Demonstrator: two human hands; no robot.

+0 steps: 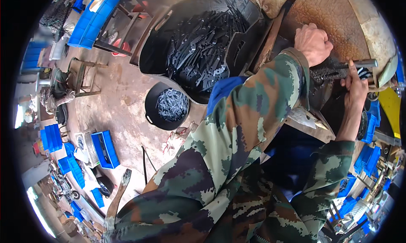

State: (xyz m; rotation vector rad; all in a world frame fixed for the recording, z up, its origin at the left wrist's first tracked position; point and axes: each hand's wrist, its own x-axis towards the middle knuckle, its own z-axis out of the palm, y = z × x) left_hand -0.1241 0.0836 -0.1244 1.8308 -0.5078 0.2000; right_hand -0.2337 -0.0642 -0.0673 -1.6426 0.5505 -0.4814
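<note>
My left hand [314, 44] is closed like a fist over the worn brown work surface [315, 12]. What its fingers hold, if anything, is hidden. Closer to me and further right, my right hand [356, 85] has its fingers curled, with one fingertip against a shiny metal rod [367, 63]. Just below the rod, some dark pieces with pale edges [363, 72] show by these fingers; I cannot make out what is gripped. Between the two hands lies a dark, rough heap [325, 75], perhaps shavings.
Left of my arm stands a large black tub [148, 52] full of flat dark metal strips [201, 46]. A smaller black bucket [151, 118] with shiny grey pieces sits beside it. Blue bins [105, 149], a wooden stool [86, 76] and a blue crate [94, 21] stand further left.
</note>
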